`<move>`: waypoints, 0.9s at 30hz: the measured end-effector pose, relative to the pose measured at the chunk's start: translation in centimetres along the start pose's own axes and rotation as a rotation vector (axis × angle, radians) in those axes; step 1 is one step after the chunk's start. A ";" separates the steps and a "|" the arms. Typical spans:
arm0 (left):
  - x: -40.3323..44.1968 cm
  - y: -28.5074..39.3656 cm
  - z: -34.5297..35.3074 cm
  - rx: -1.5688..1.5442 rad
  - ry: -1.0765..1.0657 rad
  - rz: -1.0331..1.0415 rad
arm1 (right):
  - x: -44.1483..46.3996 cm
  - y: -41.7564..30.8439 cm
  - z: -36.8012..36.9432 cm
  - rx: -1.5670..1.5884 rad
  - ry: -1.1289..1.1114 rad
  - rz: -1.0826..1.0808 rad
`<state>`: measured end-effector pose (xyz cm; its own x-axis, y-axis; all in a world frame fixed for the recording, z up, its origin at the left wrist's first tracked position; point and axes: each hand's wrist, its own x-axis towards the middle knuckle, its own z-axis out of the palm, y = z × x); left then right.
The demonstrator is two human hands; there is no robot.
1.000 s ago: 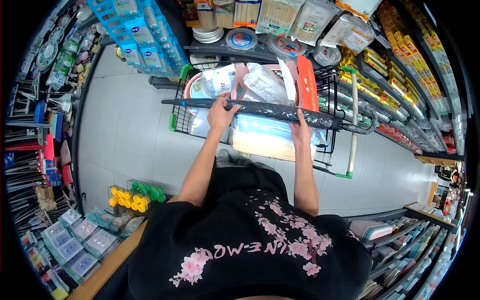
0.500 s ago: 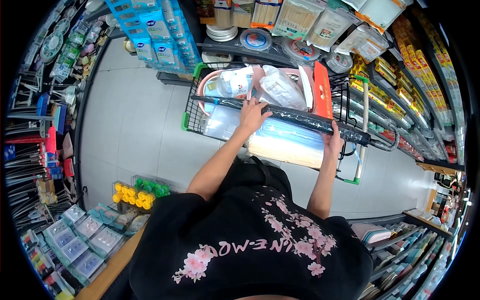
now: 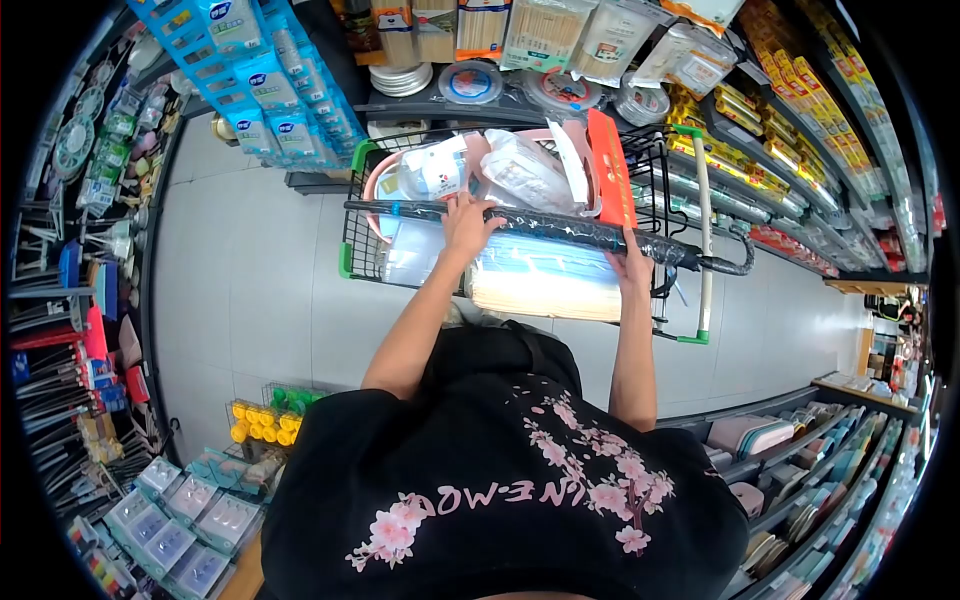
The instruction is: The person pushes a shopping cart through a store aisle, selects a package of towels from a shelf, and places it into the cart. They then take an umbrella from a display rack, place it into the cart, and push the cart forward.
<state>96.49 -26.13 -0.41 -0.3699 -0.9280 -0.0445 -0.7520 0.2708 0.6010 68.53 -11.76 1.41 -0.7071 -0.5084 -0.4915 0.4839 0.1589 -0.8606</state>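
Observation:
A long black umbrella (image 3: 560,229) in clear plastic wrap lies across a shopping cart (image 3: 348,262), its hooked handle jutting past the cart's right end. My left hand (image 3: 465,232) grips the umbrella left of its middle, fingers over the top. Near the handle end, my right hand (image 3: 631,266) is closed on its near side; some of those fingers are hidden. Beneath and in front lies a plastic-wrapped flat pack (image 3: 545,280) with a pale tan edge. Behind the umbrella, a pink basin (image 3: 374,190) holds white packages (image 3: 530,168). A red package (image 3: 611,170) stands beside them.
Blue hanging packets (image 3: 270,85) and a shelf of bagged sticks (image 3: 545,35) border the cart's far side. Shelves of yellow boxes (image 3: 800,130) curve along the right. Brushes and other tools (image 3: 85,290) hang at left. A wire basket with yellow-capped items (image 3: 265,420) stands lower left.
The view has shifted, so the cart and shelves sit farther left and the cart slightly higher. Both hands stay on the umbrella, which lies a little lower against the cart's contents.

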 end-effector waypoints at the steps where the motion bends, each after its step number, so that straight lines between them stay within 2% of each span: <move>1: 0.1 -0.2 0.1 0.001 0.001 0.008 | 0.0 -0.1 -0.2 0.006 0.003 -0.005; 3: 0.6 -0.5 0.1 0.027 -0.003 0.003 | 0.5 -0.5 -0.6 0.155 -0.120 0.101; 5: 1.0 -0.6 0.1 0.047 -0.004 0.005 | 0.9 -0.4 -1.6 0.190 -0.121 0.120; 7: 1.4 -0.7 0.1 0.065 -0.009 0.006 | -0.6 -1.1 -2.1 0.099 -0.156 0.158; 8: 1.6 -1.0 0.0 0.005 -0.045 0.012 | -1.9 -1.5 -2.0 0.012 -0.140 0.054; 9: 1.9 -1.4 0.0 -0.054 -0.078 0.015 | -2.0 -1.6 -2.4 0.013 -0.142 0.049; 11: 2.1 -2.4 -0.1 -0.056 -0.072 0.026 | -1.5 -1.8 -2.3 -0.201 -0.051 0.086; 14: 2.0 -3.0 -0.7 -0.031 -0.181 0.081 | -0.3 -1.3 -2.7 -0.385 0.069 0.005; 15: 2.2 -3.6 -0.1 -0.018 -0.138 0.129 | -0.3 -1.0 -2.7 -0.439 0.077 -0.022; 20: 2.6 -3.1 -0.3 0.012 -0.181 0.036 | 0.1 -0.8 -3.0 -0.490 0.024 0.022; 24: 2.7 -2.6 -1.0 0.025 -0.216 0.071 | -1.4 -1.6 -2.6 -0.569 0.017 0.022; 25: 2.6 -2.5 -1.1 0.037 -0.203 0.072 | -3.1 -2.4 -1.4 -0.719 0.035 -0.073; 27: 2.4 -2.6 -1.0 0.010 -0.216 0.071 | -3.4 -0.9 -0.4 -0.732 -0.025 -0.457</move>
<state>98.09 -29.36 -1.31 -0.5294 -0.8304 -0.1735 -0.7251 0.3368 0.6006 70.25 -9.82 3.82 -0.7358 -0.6724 -0.0806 -0.3049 0.4352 -0.8471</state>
